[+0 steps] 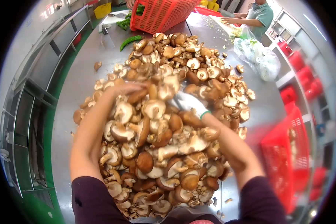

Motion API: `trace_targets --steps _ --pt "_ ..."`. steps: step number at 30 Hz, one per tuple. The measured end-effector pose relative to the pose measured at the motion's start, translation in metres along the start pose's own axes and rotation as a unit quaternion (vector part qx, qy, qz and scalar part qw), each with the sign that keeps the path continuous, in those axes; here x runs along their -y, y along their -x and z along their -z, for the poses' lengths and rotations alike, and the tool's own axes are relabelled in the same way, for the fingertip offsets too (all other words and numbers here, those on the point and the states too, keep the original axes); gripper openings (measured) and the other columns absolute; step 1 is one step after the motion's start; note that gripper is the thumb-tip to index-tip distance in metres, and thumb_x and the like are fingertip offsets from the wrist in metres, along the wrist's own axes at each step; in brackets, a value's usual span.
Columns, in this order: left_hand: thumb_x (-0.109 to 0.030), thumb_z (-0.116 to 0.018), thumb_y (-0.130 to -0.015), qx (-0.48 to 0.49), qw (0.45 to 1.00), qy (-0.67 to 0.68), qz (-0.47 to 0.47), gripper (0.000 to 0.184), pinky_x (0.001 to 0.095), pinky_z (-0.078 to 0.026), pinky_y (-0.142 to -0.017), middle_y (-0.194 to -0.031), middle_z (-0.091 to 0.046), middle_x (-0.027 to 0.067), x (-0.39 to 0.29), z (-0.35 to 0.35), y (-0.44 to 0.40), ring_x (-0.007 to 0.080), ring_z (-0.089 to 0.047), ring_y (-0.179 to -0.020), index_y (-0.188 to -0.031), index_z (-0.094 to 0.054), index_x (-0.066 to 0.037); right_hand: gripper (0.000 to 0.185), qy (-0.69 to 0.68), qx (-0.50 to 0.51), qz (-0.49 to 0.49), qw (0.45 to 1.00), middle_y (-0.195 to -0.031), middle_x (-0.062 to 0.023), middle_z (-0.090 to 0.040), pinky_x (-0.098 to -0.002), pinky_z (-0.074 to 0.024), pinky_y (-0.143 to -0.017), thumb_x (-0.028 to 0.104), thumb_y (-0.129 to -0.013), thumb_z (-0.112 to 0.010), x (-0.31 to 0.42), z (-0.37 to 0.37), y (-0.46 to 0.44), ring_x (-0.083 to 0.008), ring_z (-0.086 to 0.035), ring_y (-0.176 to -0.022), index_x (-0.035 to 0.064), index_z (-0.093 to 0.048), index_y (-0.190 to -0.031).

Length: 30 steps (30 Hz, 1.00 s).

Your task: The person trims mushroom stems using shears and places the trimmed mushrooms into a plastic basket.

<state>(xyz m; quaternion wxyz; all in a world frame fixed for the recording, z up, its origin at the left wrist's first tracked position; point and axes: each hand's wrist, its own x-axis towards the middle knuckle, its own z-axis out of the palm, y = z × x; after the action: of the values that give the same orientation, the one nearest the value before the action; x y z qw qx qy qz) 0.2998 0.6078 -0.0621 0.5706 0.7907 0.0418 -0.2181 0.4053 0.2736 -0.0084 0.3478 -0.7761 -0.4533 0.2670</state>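
A large heap of brown-capped shiitake mushrooms [153,109] with pale stems covers the middle of the steel table. My left hand [130,89], bare and blurred, reaches into the heap from the left, and mushrooms hide its fingertips. From the right, my right hand [189,103] in a white glove with a green cuff is pushed in among the mushrooms. Its fingers are mostly covered. Between and around both hands the mushrooms are smeared by motion. Whether either hand grips any of them does not show.
A red basket [160,16] of green peppers tilts at the far end, near a loose green pepper [130,42]. A co-worker [260,20] stands at far right by a clear plastic bag [265,61]. A red crate [287,156] is at the right edge of the steel table [72,71].
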Motion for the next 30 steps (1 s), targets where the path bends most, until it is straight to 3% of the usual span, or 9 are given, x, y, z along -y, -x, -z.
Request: trace_targets --steps 2,6,9,11,14,18,22,26,30 --pt "-0.043 -0.06 -0.084 -0.025 0.987 -0.021 0.155 0.062 0.0379 -0.034 -0.11 -0.14 -0.048 0.0111 -0.079 -0.041 0.047 0.0247 -0.042 -0.131 -0.14 -0.046 -0.021 0.029 0.129 0.062 -0.034 0.989 -0.102 -0.0122 -0.062 -0.0331 -0.0481 -0.084 0.025 -0.099 -0.039 0.052 0.007 0.026 -0.0231 -0.06 -0.095 0.0057 -0.054 -0.117" --pt "-0.035 -0.053 -0.088 -0.002 0.994 -0.103 0.039 0.048 0.0343 -0.036 -0.105 -0.133 -0.054 0.0069 -0.064 -0.055 0.066 0.0196 -0.049 -0.122 -0.134 -0.053 -0.02 0.034 0.115 -0.007 0.043 0.992 -0.107 -0.0213 -0.06 -0.0415 -0.0449 -0.084 0.03 -0.092 -0.051 0.058 -0.012 0.049 -0.037 -0.057 -0.095 0.0056 -0.055 -0.116" --pt "-0.03 -0.054 -0.086 -0.005 0.999 -0.044 0.022 0.048 0.0309 -0.039 -0.102 -0.129 -0.056 0.0064 -0.064 -0.075 0.081 0.0172 -0.051 -0.118 -0.134 -0.053 -0.018 0.037 0.089 -0.106 0.097 0.986 -0.11 -0.0188 -0.06 -0.0399 -0.045 -0.083 0.034 -0.093 -0.051 0.041 -0.035 0.076 -0.0345 -0.057 -0.099 0.0079 -0.055 -0.118" --pt "-0.029 -0.057 -0.085 -0.041 0.991 -0.031 0.123 0.05 0.0299 -0.039 -0.101 -0.129 -0.056 0.0076 -0.13 -0.098 0.126 0.0188 -0.051 -0.118 -0.133 -0.054 -0.017 0.046 0.02 -0.037 0.005 0.999 -0.102 -0.0233 -0.063 -0.0442 -0.0473 -0.079 0.041 -0.091 -0.051 0.033 -0.047 0.083 -0.0399 -0.06 -0.093 0.005 -0.054 -0.118" --pt "-0.03 -0.059 -0.083 -0.01 0.993 -0.101 0.067 0.05 0.0298 -0.041 -0.099 -0.127 -0.057 0.0093 -0.119 -0.103 0.136 0.02 -0.052 -0.117 -0.132 -0.055 -0.016 0.05 0.045 -0.012 -0.037 0.998 -0.095 -0.0257 -0.064 -0.0475 -0.049 -0.076 0.049 -0.087 -0.052 0.078 -0.033 0.117 -0.0437 -0.062 -0.087 0.0087 -0.054 -0.117" --pt "-0.034 -0.065 -0.081 -0.013 0.964 -0.248 0.094 0.047 0.0307 -0.049 -0.084 -0.101 -0.07 0.0091 -0.135 -0.093 0.147 0.0202 -0.064 -0.088 -0.123 -0.063 -0.013 0.035 0.151 0.004 -0.034 0.988 -0.087 -0.0234 -0.064 -0.0487 -0.0484 -0.072 0.04 -0.087 -0.052 0.098 -0.007 0.138 -0.0418 -0.062 -0.082 0.0094 -0.056 -0.103" --pt "-0.026 -0.066 -0.084 -0.181 0.935 -0.286 0.111 0.034 0.0299 -0.051 -0.076 -0.103 -0.067 0.0105 -0.183 -0.09 0.137 0.0165 -0.064 -0.088 -0.112 -0.067 -0.006 0.031 0.105 -0.105 0.023 0.989 -0.088 -0.0177 -0.065 -0.0422 -0.0515 -0.073 0.036 -0.087 -0.053 0.092 0.069 0.136 -0.0348 -0.065 -0.081 0.0105 -0.06 -0.102" --pt "-0.029 -0.064 -0.084 -0.29 0.919 -0.262 -0.054 0.042 0.0346 -0.05 -0.084 -0.114 -0.065 0.0148 -0.167 -0.063 0.069 0.0266 -0.065 -0.095 -0.12 -0.063 -0.007 0.043 0.196 -0.259 -0.142 0.935 -0.096 -0.0173 -0.067 -0.0396 -0.0512 -0.079 0.039 -0.086 -0.048 0.012 0.163 0.106 -0.0314 -0.066 -0.084 0.0193 -0.059 -0.124" --pt "-0.027 -0.059 -0.09 -0.369 0.879 -0.296 -0.069 0.044 0.0343 -0.046 -0.091 -0.126 -0.054 0.0148 -0.182 -0.062 0.004 0.026 -0.055 -0.112 -0.128 -0.053 -0.006 0.053 0.227 -0.3 -0.368 0.85 -0.106 -0.0195 -0.066 -0.0402 -0.0484 -0.087 0.054 -0.085 -0.045 -0.099 0.252 0.099 -0.0361 -0.063 -0.099 0.0131 -0.066 -0.113"
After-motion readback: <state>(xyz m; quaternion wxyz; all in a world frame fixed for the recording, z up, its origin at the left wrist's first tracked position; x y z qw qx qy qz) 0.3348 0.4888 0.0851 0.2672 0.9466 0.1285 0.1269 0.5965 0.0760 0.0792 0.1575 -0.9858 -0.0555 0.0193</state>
